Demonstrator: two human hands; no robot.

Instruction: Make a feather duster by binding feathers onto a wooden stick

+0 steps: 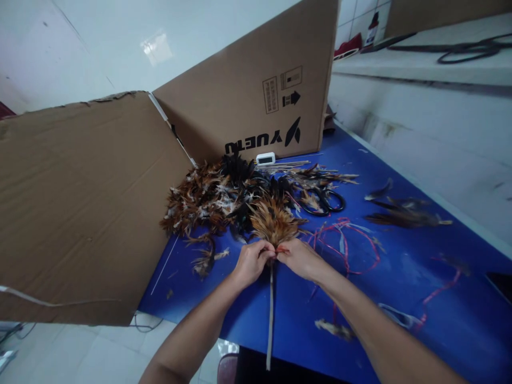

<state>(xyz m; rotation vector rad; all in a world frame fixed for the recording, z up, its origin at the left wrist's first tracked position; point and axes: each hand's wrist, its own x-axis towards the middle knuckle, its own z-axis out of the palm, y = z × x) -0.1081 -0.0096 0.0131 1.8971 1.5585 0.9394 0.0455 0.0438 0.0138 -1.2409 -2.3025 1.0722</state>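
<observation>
A feather duster (275, 221) with brown feathers on a thin stick (271, 320) lies in front of me, its handle pointing toward me past the table edge. At the base of the feathers, my left hand (254, 261) is closed in a pinch on the duster. My right hand (299, 258) meets it there, fingers pinched, with a bit of red string between them. What the fingertips cover is hidden. Loose loops of pink-red string (378, 256) spread to the right of my right hand.
A large pile of brown and black feathers (200, 200) lies behind the duster. Scissors with black handles (336, 202), thin sticks (286, 166) and a small white device (265, 158) are nearby. Cardboard panels (80, 213) wall the blue table (296, 330) at left and back. Loose feathers (404, 216) lie right.
</observation>
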